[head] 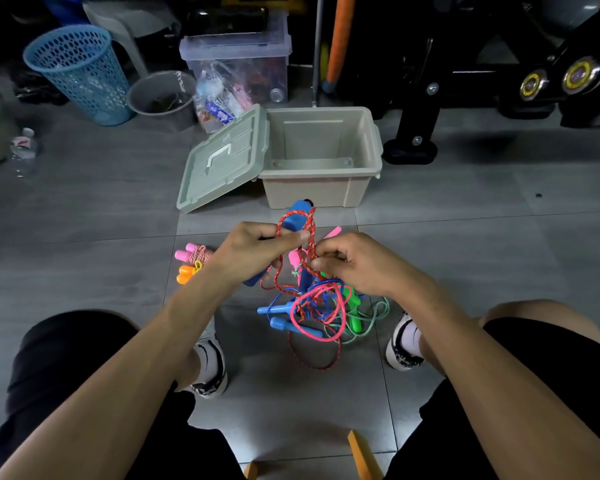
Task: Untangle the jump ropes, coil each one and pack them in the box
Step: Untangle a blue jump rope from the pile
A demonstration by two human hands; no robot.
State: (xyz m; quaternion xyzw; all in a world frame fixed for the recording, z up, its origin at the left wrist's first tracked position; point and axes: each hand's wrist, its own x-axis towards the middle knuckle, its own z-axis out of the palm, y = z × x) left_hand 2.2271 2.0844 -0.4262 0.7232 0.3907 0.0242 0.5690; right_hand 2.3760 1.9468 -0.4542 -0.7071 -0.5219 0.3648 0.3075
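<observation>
Head view looks down at a grey tiled floor (465, 265) in a dim, cluttered room. At the back stand a blue mesh basket (78, 72), a grey bucket (161, 95) and a clear lidded tub (238, 60) stuffed with packets; a plastic bottle (23, 150) lies at the left, and black exercise equipment (499, 71) fills the right. In the middle of the floor sits the beige box (321, 157), open, with its grey-green lid (222, 161) leaning against its left side.

Nearer the person, between two white-and-black shoes (210, 367), lies the tangle of jump ropes (321, 310): pink, blue, green and red cords with blue and green handles mixed through. Off to its left, apart from the heap, lies a coiled rope with pink handles (193, 254), and just beside it are orange handles (185, 273).

The left hand (253, 249) is curled round a blue handle (295, 218), thumb and forefinger pinching the red speckled rope (310, 237) looped over it. The right hand (355, 263) pinches the same red rope just beside, fingers bent. Both hands are raised above the heap, with red cord trailing down into it. The forearms and black shorts (70, 362) cover much of the near floor.
</observation>
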